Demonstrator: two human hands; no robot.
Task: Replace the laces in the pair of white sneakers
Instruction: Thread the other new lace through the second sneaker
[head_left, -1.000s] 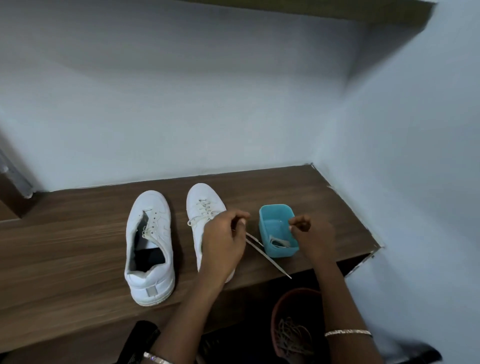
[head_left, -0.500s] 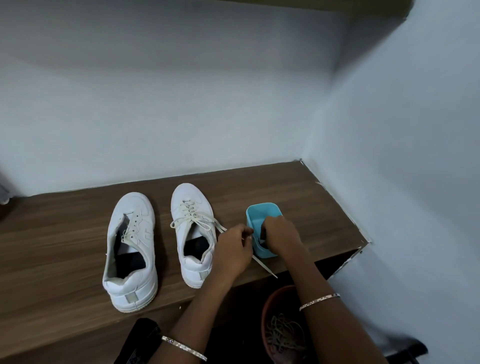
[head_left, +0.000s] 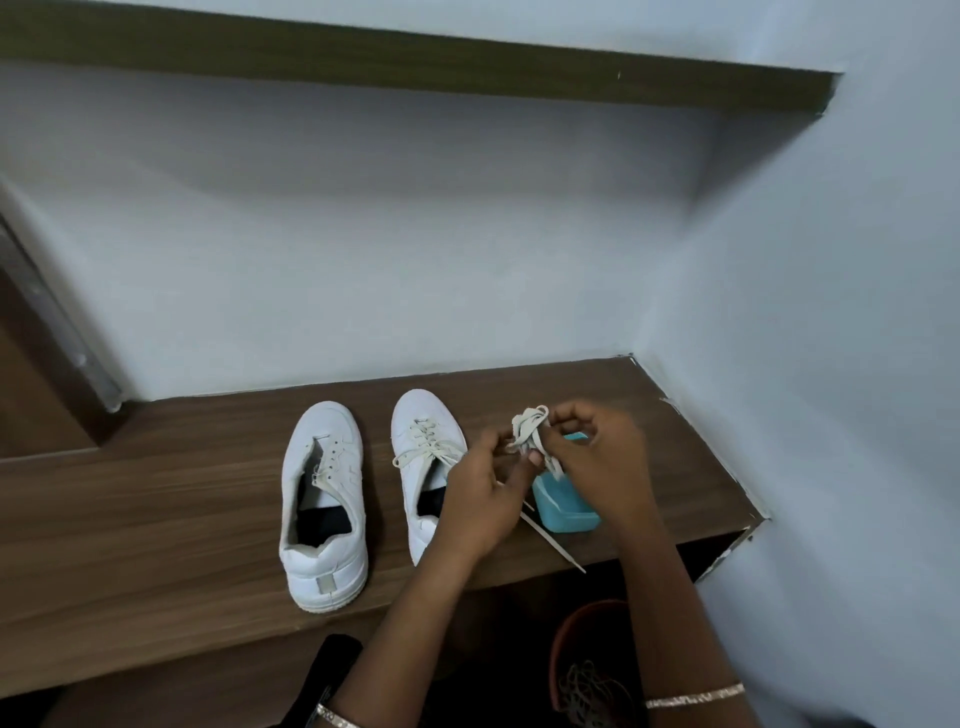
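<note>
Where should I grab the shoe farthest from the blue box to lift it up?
Probably the heel. The left sneaker stands upright on the wooden shelf, heel toward the person, mouth open upward. So come from the near side and above, fingers inside, thumb behind the heel. The left hand and right hand pinch the bundled lace.

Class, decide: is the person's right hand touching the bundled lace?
Touching. The head view shows the right hand pinching the bundled lace with its fingertips at the bundle's top.
</note>
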